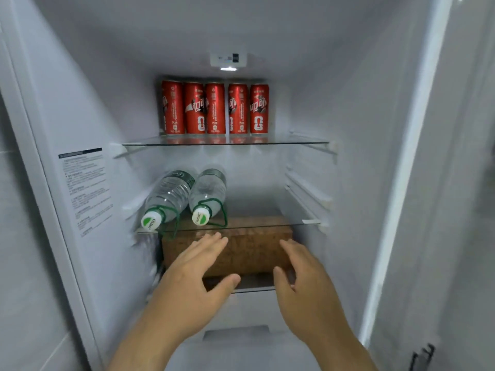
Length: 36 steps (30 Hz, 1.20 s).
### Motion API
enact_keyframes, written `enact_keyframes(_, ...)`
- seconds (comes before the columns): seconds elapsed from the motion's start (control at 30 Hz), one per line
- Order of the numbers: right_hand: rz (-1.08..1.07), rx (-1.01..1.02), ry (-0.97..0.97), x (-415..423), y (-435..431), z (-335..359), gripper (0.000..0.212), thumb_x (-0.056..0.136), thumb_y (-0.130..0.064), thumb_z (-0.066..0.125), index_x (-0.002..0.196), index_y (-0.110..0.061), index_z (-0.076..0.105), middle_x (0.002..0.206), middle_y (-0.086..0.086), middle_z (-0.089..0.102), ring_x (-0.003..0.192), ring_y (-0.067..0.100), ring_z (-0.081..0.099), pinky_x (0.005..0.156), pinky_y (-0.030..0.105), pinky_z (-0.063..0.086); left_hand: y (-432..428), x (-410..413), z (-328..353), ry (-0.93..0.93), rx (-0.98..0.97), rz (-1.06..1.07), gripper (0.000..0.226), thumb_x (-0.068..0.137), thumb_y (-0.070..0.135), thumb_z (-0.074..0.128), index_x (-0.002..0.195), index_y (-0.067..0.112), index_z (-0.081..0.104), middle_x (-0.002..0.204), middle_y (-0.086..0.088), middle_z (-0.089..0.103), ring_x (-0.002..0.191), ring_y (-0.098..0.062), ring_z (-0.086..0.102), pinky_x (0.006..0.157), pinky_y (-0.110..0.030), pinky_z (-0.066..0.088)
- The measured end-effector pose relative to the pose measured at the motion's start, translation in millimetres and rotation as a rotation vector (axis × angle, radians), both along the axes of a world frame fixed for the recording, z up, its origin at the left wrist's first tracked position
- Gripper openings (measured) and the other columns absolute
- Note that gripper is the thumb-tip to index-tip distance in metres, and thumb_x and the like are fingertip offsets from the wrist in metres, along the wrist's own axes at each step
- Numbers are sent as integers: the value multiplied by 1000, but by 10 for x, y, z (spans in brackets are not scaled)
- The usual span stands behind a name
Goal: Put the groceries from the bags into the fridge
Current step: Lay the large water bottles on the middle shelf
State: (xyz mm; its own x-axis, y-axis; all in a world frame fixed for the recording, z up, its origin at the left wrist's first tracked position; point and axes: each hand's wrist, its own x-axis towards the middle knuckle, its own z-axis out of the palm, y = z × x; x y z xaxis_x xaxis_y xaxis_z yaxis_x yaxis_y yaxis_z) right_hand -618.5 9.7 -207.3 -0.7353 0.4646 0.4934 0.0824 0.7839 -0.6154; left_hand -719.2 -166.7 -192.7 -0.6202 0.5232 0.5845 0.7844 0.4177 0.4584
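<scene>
Both hands are shown spread flat, nothing held: left hand (198, 271) and right hand (302, 277) are set towards either end of the brown cork-textured box (254, 254), just beyond the fingertips, probably so it can be pushed in squarely under the glass shelf (294, 224). Contact cannot be confirmed. Above the left hand, two water bottles (171, 196) are laid on their sides, green-and-white caps outward, lettering too blurred to read. Higher still, five red cans (215, 108) are lined up upright; white Chinese script is seen but not made out.
</scene>
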Motion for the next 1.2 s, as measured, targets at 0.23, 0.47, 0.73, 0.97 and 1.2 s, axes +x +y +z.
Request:
enact_keyframes(0.23, 116, -114, -172, 614, -207, -305, 52, 100, -37, 45, 148, -42, 26, 153, -26, 25, 140, -5, 22, 110, 13, 16, 23, 439, -372, -110, -112, -76, 56, 81, 59, 61, 131, 56, 34, 135, 48, 16, 137, 18, 12, 112, -11, 11)
enact_keyframes(0.47, 166, 22, -163, 1315, -512, -217, 60, 87, -61, 34, 145, -51, 24, 150, -35, 21, 137, -15, 17, 111, 9, 20, -50, 784, -313, -171, -63, -281, 56, 66, 69, 52, 121, 61, 44, 133, 48, 35, 130, 20, 26, 104, -4, 23)
enact_keyframes(0.73, -262, 109, 17, 2440, -541, -274, 43, 82, -42, 56, 124, -49, 54, 129, -30, 53, 116, -9, 54, 91, 7, 42, 303, 1338, -197, -116, 68, -615, 63, 65, 63, 54, 125, 67, 38, 128, 53, 36, 120, 26, 35, 91, -8, 34)
enact_keyframes(0.97, -728, 193, -37, 3413, -679, -307, 40, 87, -35, 54, 125, -25, 62, 127, -13, 60, 121, -1, 51, 102, 8, 33, 757, 1943, -261, -6, 83, -942, 59, 73, 49, 59, 128, 28, 57, 138, 20, 49, 130, 5, 41, 108, -16, 30)
enact_keyframes(1.2, -1024, 188, -175, 4278, -902, -145, 48, 89, -39, 49, 132, -21, 58, 128, -10, 60, 120, 1, 49, 102, 6, 32, 1084, 2700, -206, 37, 9, -1156, 62, 75, 55, 55, 131, 30, 56, 139, 22, 46, 133, -1, 39, 110, -8, 19)
